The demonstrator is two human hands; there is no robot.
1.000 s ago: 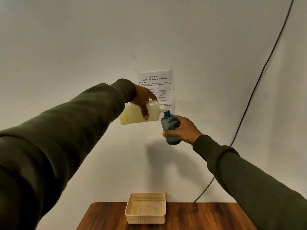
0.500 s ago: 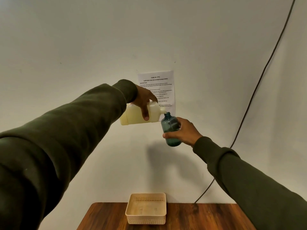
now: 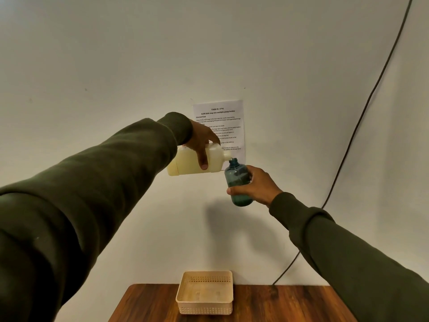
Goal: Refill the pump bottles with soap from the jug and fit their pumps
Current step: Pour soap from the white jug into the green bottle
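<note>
Pale-yellow soap jug (image 3: 192, 162) tipped, teal bottle (image 3: 239, 182) part-filled

Wooden table (image 3: 278, 305), dark brown grain, set against the far wall. One item is carried: a beige perforated plastic basket (image 3: 205, 307), placed at the far edge, left of centre.

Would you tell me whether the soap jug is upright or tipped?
Tipped: the jug lies nearly horizontal in the left hand, spout over the blue bottle's open neck.
</note>
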